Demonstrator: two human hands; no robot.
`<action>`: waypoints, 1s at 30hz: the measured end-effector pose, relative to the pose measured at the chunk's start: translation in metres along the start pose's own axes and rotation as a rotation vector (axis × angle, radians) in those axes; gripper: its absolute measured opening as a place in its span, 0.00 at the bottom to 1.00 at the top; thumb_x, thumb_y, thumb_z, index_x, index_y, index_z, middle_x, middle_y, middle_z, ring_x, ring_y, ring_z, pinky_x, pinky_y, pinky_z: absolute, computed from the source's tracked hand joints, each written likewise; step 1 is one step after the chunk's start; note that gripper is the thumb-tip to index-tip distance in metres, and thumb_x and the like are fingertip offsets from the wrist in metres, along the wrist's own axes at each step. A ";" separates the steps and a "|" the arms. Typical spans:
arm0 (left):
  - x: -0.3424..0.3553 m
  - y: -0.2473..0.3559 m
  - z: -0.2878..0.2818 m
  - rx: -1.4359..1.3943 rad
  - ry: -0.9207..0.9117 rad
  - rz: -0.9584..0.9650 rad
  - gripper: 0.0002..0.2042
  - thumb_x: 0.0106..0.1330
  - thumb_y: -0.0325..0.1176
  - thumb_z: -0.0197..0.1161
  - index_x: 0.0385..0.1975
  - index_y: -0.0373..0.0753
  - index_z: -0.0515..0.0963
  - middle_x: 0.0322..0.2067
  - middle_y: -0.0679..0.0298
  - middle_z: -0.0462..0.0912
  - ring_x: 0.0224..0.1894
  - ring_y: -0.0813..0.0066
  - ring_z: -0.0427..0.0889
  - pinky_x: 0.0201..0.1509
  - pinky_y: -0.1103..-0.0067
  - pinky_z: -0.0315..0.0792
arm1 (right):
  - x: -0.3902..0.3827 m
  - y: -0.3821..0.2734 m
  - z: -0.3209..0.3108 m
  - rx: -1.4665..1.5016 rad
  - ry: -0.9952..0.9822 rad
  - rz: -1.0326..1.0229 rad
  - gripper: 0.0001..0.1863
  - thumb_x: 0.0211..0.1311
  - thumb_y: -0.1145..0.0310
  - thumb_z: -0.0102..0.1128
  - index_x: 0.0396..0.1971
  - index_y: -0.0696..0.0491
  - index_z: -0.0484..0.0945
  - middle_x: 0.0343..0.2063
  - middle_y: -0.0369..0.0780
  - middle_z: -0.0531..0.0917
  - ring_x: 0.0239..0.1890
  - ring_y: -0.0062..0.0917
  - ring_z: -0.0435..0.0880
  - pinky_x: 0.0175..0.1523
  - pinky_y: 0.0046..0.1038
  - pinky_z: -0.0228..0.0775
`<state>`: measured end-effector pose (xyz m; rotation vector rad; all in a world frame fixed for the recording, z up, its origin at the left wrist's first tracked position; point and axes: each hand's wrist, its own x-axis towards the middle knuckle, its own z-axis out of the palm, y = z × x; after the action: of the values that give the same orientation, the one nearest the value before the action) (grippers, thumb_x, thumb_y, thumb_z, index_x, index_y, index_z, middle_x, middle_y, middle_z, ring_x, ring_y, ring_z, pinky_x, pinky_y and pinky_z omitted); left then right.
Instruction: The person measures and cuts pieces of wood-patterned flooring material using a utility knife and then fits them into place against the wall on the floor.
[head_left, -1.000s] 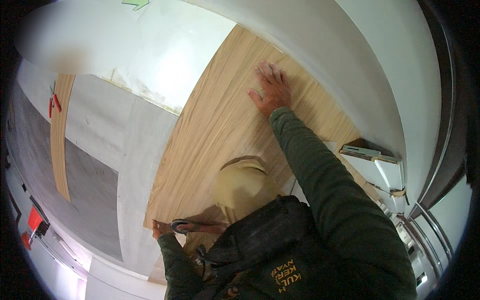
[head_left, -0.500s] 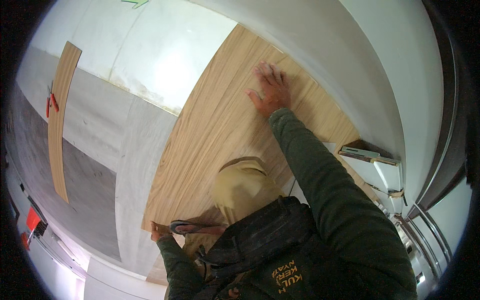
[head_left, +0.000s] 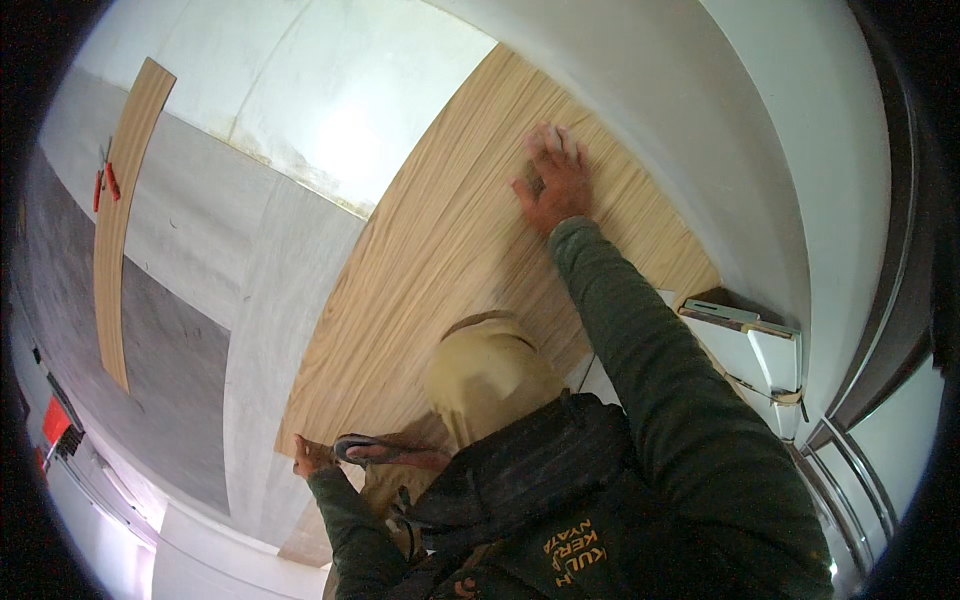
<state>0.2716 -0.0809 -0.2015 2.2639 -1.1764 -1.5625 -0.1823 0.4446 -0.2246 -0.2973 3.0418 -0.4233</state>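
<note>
Wood-grain planking (head_left: pixel 420 270) is being touched by spread, empty right hand (head_left: pixel 560 182); corner (head_left: pixel 288 438) being touched by left hand (head_left: pixel 313 457), grip unclear.

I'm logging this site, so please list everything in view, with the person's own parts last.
Wood-look flooring: count unclear, light brown, centre
Narrow strip: one, light brown, left
Hand tool: one, red-handled, on the strip
White floor panels: several, upper left
Grey floor panels: several, light and dark, left
Red item: one, kind unclear, lower left
Wall: one, pale, upper right
White bundle: one, right
Rails: several, silvery, lower right
Sleeves: two, dark green
Knee: one, tan-clothed, lower centre
Left grip: one, bare, flooring's lower-left corner
Right grip: one, bare, over the flooring, upper centre
</note>
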 end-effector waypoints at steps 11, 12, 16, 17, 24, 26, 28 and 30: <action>-0.008 0.016 0.005 0.423 -0.093 -0.059 0.40 0.61 0.63 0.59 0.61 0.33 0.65 0.52 0.45 0.77 0.43 0.45 0.81 0.35 0.56 0.76 | -0.003 0.012 0.006 -0.024 -0.007 -0.047 0.36 0.57 0.52 0.63 0.65 0.50 0.67 0.69 0.40 0.63 0.71 0.47 0.56 0.73 0.52 0.42; -0.003 0.016 -0.003 0.422 -0.121 -0.084 0.40 0.61 0.64 0.58 0.62 0.35 0.64 0.54 0.46 0.76 0.46 0.45 0.80 0.37 0.55 0.76 | 0.000 0.009 0.006 -0.023 -0.017 -0.054 0.36 0.57 0.52 0.62 0.64 0.50 0.67 0.69 0.40 0.63 0.71 0.47 0.56 0.73 0.52 0.42; 0.020 0.011 -0.021 0.202 -0.059 -0.189 0.41 0.61 0.66 0.55 0.64 0.38 0.63 0.57 0.49 0.75 0.49 0.44 0.79 0.40 0.53 0.75 | 0.001 0.000 0.004 -0.007 -0.017 -0.050 0.35 0.58 0.51 0.61 0.64 0.51 0.68 0.68 0.41 0.64 0.71 0.48 0.56 0.73 0.51 0.42; 0.021 0.009 -0.018 0.189 -0.036 -0.176 0.41 0.61 0.67 0.55 0.64 0.38 0.63 0.56 0.49 0.76 0.49 0.44 0.80 0.40 0.53 0.76 | 0.002 0.002 0.004 -0.025 -0.034 -0.048 0.35 0.58 0.51 0.61 0.64 0.52 0.68 0.69 0.42 0.64 0.71 0.48 0.56 0.73 0.51 0.42; 0.020 0.011 -0.019 0.259 -0.126 -0.177 0.41 0.60 0.66 0.57 0.62 0.36 0.66 0.53 0.49 0.78 0.43 0.44 0.82 0.37 0.53 0.75 | -0.001 0.004 0.001 -0.023 -0.052 -0.043 0.37 0.57 0.49 0.62 0.64 0.52 0.68 0.68 0.43 0.64 0.70 0.46 0.58 0.73 0.50 0.45; 0.023 0.008 -0.020 0.154 -0.289 -0.188 0.40 0.61 0.66 0.57 0.62 0.36 0.67 0.53 0.50 0.79 0.43 0.44 0.82 0.35 0.53 0.75 | -0.001 0.002 0.001 -0.030 -0.024 -0.039 0.37 0.57 0.49 0.62 0.64 0.52 0.69 0.68 0.43 0.65 0.70 0.45 0.59 0.72 0.49 0.45; 0.025 0.005 -0.023 0.002 -0.278 -0.255 0.39 0.61 0.65 0.57 0.62 0.37 0.67 0.53 0.49 0.78 0.44 0.43 0.81 0.35 0.53 0.74 | 0.001 0.002 0.001 -0.019 -0.004 -0.035 0.36 0.57 0.49 0.62 0.63 0.52 0.69 0.67 0.42 0.66 0.70 0.45 0.59 0.72 0.49 0.46; 0.029 0.005 -0.031 0.046 -0.225 -0.277 0.38 0.62 0.64 0.57 0.61 0.37 0.67 0.55 0.48 0.76 0.46 0.43 0.80 0.35 0.54 0.74 | 0.002 0.001 0.001 0.012 0.001 -0.031 0.36 0.57 0.49 0.62 0.63 0.52 0.69 0.67 0.42 0.66 0.69 0.45 0.60 0.72 0.49 0.46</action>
<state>0.2992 -0.1133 -0.2063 2.4164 -0.9865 -1.9537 -0.1841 0.4449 -0.2261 -0.3444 3.0377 -0.4431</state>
